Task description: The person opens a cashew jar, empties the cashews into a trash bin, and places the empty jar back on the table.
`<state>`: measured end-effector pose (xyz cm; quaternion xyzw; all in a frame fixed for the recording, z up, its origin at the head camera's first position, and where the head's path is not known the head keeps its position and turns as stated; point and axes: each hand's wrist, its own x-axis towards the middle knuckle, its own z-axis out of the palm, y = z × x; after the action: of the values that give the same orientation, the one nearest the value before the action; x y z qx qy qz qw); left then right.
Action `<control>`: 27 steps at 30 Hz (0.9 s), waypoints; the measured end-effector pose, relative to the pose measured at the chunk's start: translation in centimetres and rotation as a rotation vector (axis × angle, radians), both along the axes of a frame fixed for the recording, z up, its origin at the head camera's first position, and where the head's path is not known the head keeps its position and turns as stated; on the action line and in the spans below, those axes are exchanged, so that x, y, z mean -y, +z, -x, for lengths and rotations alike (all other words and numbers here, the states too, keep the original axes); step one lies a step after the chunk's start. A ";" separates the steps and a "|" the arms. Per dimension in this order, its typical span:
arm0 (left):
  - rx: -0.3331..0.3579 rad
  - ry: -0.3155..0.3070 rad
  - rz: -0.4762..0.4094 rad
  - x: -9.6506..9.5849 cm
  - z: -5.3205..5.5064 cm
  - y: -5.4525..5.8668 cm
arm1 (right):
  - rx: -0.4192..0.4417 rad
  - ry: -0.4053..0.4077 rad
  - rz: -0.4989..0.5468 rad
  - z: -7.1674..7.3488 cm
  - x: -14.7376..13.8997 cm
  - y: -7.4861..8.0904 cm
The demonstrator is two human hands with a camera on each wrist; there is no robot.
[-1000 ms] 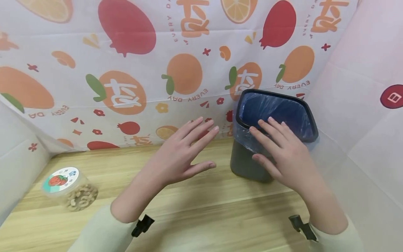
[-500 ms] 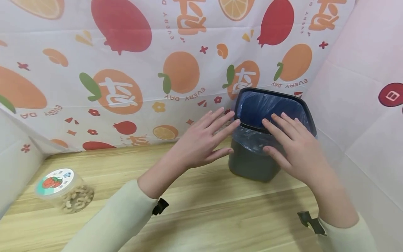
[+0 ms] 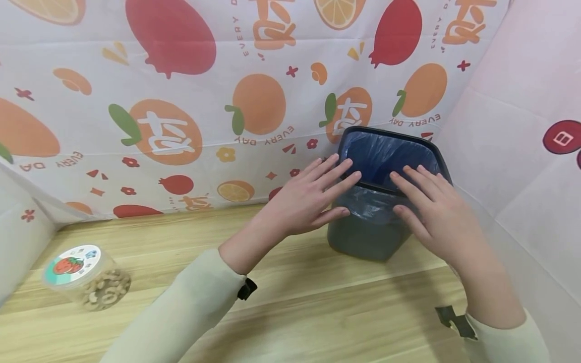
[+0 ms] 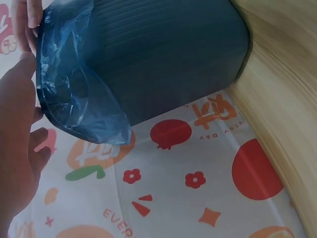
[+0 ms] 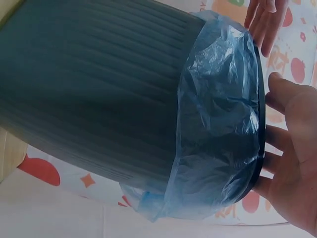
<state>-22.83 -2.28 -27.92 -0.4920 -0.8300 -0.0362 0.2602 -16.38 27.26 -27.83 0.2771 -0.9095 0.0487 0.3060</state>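
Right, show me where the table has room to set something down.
The table is bare between jar, patterned sheet and left sleeve, and in front of the bin, between that sleeve and the right sleeve. It's crowded at the bin's rim, by the left hand and right hand.

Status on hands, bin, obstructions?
Left hand, right hand at rim of bin, contact unclear. Bin upright, liner folded over rim. Jar off left, not in the way.

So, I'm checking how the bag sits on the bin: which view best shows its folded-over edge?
The right wrist view: a broad, close stretch of the bag's folded-over edge hanging outside the bin. The left wrist view shows less, cut off at the top; the head view shows it smaller, partly behind the right hand.
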 end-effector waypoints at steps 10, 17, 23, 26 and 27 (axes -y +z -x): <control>0.053 -0.038 0.008 -0.9 0.6 -0.1 | 0.006 -0.044 -0.011 -0.2 -0.7 0.0; 0.088 -0.040 0.008 -1.8 1.1 -0.1 | 0.010 -0.068 0.005 -0.4 -1.3 -0.3; 0.092 -0.023 0.021 -2.5 1.6 0.0 | 0.014 -0.088 0.016 -0.5 -1.6 -0.5; 0.058 -0.026 0.007 -2.7 1.8 -0.1 | 0.013 -0.097 0.021 -0.4 -1.6 -0.7; 0.045 -0.029 -0.001 -2.8 1.8 -0.1 | 0.011 -0.099 0.022 -0.4 -1.6 -0.8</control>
<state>-24.64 0.50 -28.06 -0.5029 -0.8284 -0.0514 0.2411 -15.98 28.89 -28.61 0.2281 -0.9232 0.0449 0.3061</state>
